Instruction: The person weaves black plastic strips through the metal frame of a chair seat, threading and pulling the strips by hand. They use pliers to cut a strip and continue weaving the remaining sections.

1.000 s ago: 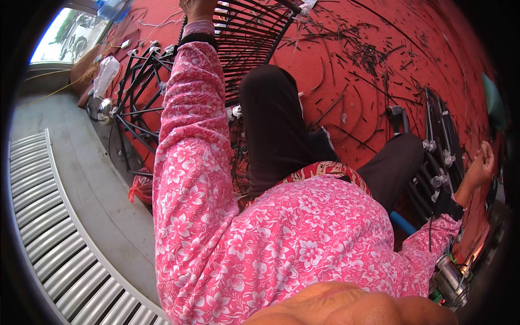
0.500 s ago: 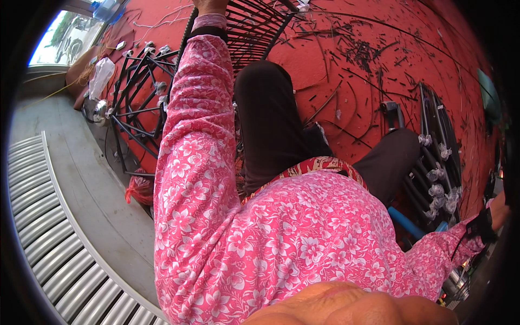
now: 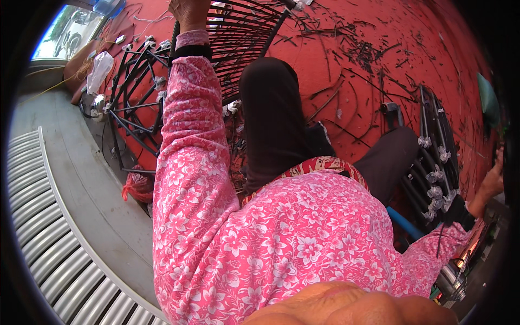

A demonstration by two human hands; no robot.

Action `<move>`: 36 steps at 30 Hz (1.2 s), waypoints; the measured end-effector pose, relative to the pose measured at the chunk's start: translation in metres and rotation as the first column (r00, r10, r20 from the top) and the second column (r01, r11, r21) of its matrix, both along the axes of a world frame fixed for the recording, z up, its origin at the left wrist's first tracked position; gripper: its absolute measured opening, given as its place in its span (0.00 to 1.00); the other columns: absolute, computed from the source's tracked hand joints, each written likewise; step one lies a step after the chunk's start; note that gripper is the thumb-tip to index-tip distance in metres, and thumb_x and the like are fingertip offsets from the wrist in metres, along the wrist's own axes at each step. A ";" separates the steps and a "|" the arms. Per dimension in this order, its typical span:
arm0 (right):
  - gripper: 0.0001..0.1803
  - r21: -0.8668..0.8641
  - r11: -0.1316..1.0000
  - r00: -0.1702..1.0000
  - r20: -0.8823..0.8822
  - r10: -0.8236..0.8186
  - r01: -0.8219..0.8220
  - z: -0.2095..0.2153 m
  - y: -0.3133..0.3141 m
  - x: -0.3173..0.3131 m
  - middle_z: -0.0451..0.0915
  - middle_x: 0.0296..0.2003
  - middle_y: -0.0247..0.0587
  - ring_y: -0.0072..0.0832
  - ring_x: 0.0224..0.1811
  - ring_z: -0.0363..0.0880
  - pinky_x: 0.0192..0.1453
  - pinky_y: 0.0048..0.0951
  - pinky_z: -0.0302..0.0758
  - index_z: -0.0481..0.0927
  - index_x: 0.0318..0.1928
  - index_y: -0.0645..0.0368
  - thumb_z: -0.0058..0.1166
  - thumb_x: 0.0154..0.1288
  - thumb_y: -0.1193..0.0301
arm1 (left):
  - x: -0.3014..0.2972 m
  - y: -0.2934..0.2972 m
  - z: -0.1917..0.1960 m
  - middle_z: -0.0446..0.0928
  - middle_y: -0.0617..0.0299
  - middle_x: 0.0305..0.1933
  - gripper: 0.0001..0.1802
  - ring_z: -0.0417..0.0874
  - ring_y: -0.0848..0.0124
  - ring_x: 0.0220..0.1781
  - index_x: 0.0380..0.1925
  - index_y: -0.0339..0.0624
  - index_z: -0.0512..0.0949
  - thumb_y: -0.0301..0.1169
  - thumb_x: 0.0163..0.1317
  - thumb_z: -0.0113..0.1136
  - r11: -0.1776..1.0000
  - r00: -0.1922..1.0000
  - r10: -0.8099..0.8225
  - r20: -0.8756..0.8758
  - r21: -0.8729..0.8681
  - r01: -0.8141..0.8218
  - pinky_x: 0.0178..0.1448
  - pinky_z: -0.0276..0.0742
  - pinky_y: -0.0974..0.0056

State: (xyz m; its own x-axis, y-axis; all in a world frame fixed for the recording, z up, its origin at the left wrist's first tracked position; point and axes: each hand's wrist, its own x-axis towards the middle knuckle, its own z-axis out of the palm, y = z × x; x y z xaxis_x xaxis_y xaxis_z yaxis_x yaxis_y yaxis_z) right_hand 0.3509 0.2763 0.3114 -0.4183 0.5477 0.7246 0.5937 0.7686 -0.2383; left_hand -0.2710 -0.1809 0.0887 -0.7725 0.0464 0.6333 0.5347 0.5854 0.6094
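Observation:
At the upper edge my left hand (image 3: 189, 13) is closed on the left side bar of a black frame strung with many dark strips (image 3: 244, 38). Its fingertips are partly cut off by the picture's edge. The frame stands in front of my left knee and tilts away. Far out on the right, my right hand (image 3: 492, 177) reaches forward near the dark rim, its visible fingers stretched and no object showing in them. Close to it are black tubes with clear wrapping (image 3: 433, 168) and dark gear at the lower right.
Black tubular frames (image 3: 138, 103) lie left of my arm, beside a red plastic bag (image 3: 138, 185). A ridged metal roller track (image 3: 59, 238) curves along the left. Dark strip offcuts (image 3: 368, 51) litter the red floor (image 3: 303, 59). A blue tube (image 3: 405, 223) lies by my right thigh.
My left hand has shifted slightly left and nearer, with the strip frame swinging left too. My right hand has moved forward along the right rim, its fingers extending farther up.

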 end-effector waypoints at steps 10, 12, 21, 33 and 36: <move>0.21 -0.916 0.344 0.251 0.390 0.886 0.207 -0.288 -0.169 -0.062 0.83 0.49 0.48 0.39 0.50 0.83 0.54 0.34 0.78 0.83 0.47 0.65 0.66 0.52 0.72 | 0.030 -0.049 0.000 0.84 0.41 0.40 0.26 0.85 0.45 0.45 0.47 0.39 0.79 0.54 0.72 0.55 0.995 0.998 0.065 0.002 -0.080 -0.064 0.49 0.77 0.47; 0.26 -0.912 0.108 0.336 0.253 0.907 0.395 -0.319 -0.168 -0.073 0.84 0.51 0.48 0.35 0.49 0.85 0.54 0.33 0.80 0.82 0.56 0.65 0.61 0.53 0.74 | 0.035 -0.053 -0.001 0.84 0.43 0.38 0.23 0.85 0.45 0.42 0.48 0.40 0.79 0.50 0.72 0.58 0.999 0.999 0.029 -0.042 -0.033 -0.030 0.47 0.77 0.49; 0.15 -0.872 0.413 0.879 -0.040 0.476 -0.263 -0.347 -0.127 -0.302 0.87 0.33 0.36 0.20 0.33 0.85 0.35 0.23 0.79 0.86 0.49 0.64 0.59 0.71 0.65 | 0.073 -0.054 0.017 0.83 0.45 0.39 0.15 0.85 0.50 0.41 0.48 0.38 0.78 0.38 0.71 0.60 0.977 0.985 -0.171 -0.034 0.122 0.174 0.45 0.77 0.53; 0.16 -0.894 0.104 0.879 -0.399 0.261 -0.437 -0.416 -0.123 -0.411 0.82 0.24 0.34 0.21 0.21 0.79 0.22 0.23 0.75 0.85 0.32 0.60 0.73 0.60 0.60 | 0.121 -0.028 0.031 0.81 0.46 0.35 0.20 0.84 0.47 0.38 0.47 0.37 0.75 0.42 0.68 0.64 0.960 0.953 -0.263 -0.149 0.062 0.274 0.41 0.77 0.51; 0.11 -0.917 0.156 0.925 -0.344 0.162 -0.368 -0.412 -0.098 -0.407 0.80 0.25 0.27 0.17 0.19 0.73 0.20 0.18 0.67 0.86 0.34 0.55 0.73 0.62 0.63 | 0.132 -0.012 0.032 0.77 0.48 0.36 0.23 0.83 0.49 0.37 0.42 0.39 0.74 0.46 0.63 0.68 0.943 0.938 -0.265 -0.225 0.142 0.300 0.41 0.77 0.50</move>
